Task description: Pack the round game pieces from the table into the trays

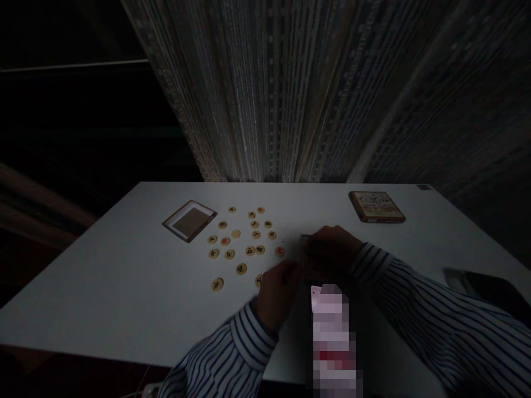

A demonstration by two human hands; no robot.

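Several round wooden game discs [241,239] with black or red marks lie scattered on a white table [124,287]. My left hand [276,296] hovers just right of the nearest discs, fingers curled downward. My right hand [329,251] sits beyond it, fingers bunched near a thin dark edge, perhaps a folded sheet [307,236]. The scene is very dark, so what either hand holds is not visible. Both arms wear striped sleeves.
An open shallow box tray [189,220] lies at the left of the discs. A box lid with a picture [376,206] rests at the far right. A dark object [477,284] sits at the table's right edge. A curtain hangs behind.
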